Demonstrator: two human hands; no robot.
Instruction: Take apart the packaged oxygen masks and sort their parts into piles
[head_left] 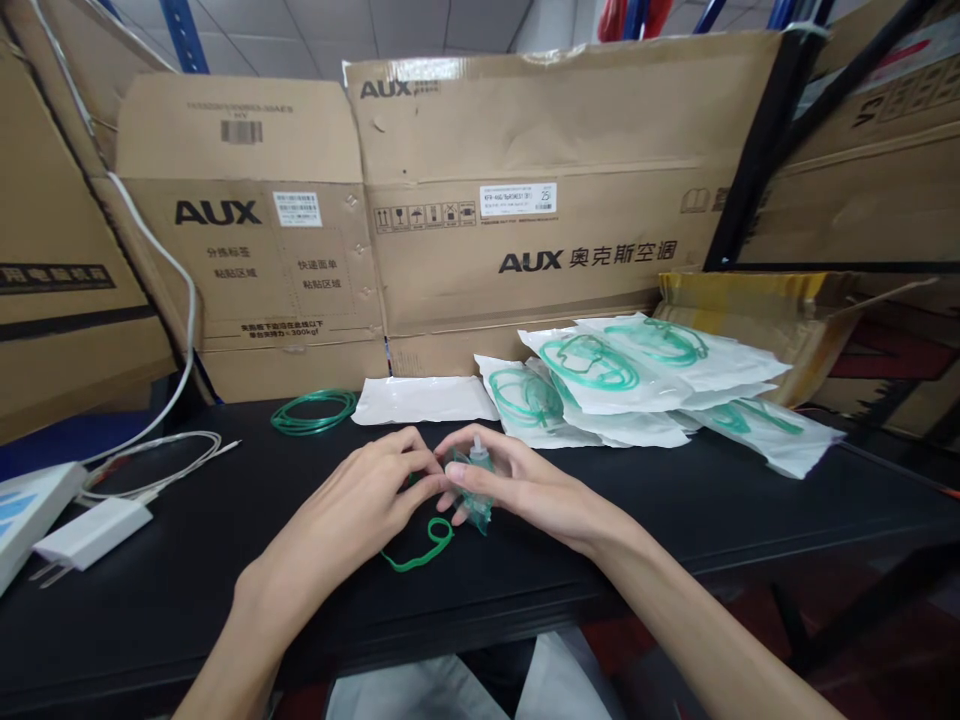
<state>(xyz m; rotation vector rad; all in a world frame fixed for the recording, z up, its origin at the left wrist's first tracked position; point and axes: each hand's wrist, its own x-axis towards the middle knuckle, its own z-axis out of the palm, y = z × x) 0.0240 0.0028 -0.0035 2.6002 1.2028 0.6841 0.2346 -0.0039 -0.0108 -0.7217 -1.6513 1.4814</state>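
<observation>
Both hands meet at the near middle of the black table [675, 500]. Right hand [525, 485] has its fingers curled round a small clear-green plastic mask with a white port on top [474, 487], holding it just above the table surface. Left hand [352, 510] has its fingertips pinched together at the mask's left side, touching it; whether they grip the mask itself or the strap can't be told, view is blocked by the fingers. A thin green elastic strap loop [420, 548] hangs from the mask and lies on the table just near of the left fingertips.

Around it:
- coiled green tubing [313, 412], far left of the hands, loose on the table
- flat empty white pouch [424, 398], far middle, just right of the coil
- stack of sealed white pouches with green tubing and masks inside [637, 385], far right, overlapping each other
- white power adapter [91, 532] with white cable [161, 450], near left edge
- brown AUX-printed cardboard boxes [525, 180] standing behind the table as a wall
- open yellowish cardboard box [780, 310] behind the pouch stack, far right
</observation>
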